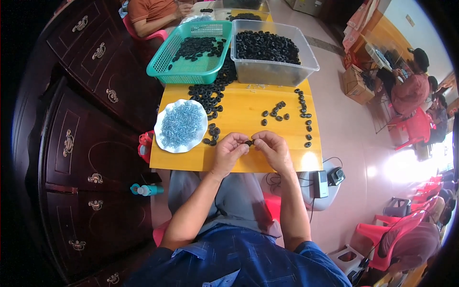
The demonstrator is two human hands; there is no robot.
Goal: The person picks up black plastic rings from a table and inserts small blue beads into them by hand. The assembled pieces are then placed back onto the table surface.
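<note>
Plate of screws sits left on table; basket and bin stand behind, side by side. Loose rings lie right of plate.

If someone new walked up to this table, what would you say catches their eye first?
Probably the two hands, left hand and right hand, pinching one small black ring together at the near edge of the yellow table. Next, the white plate of blue pieces at the left, then the clear bin heaped with black rings at the far end.
</note>
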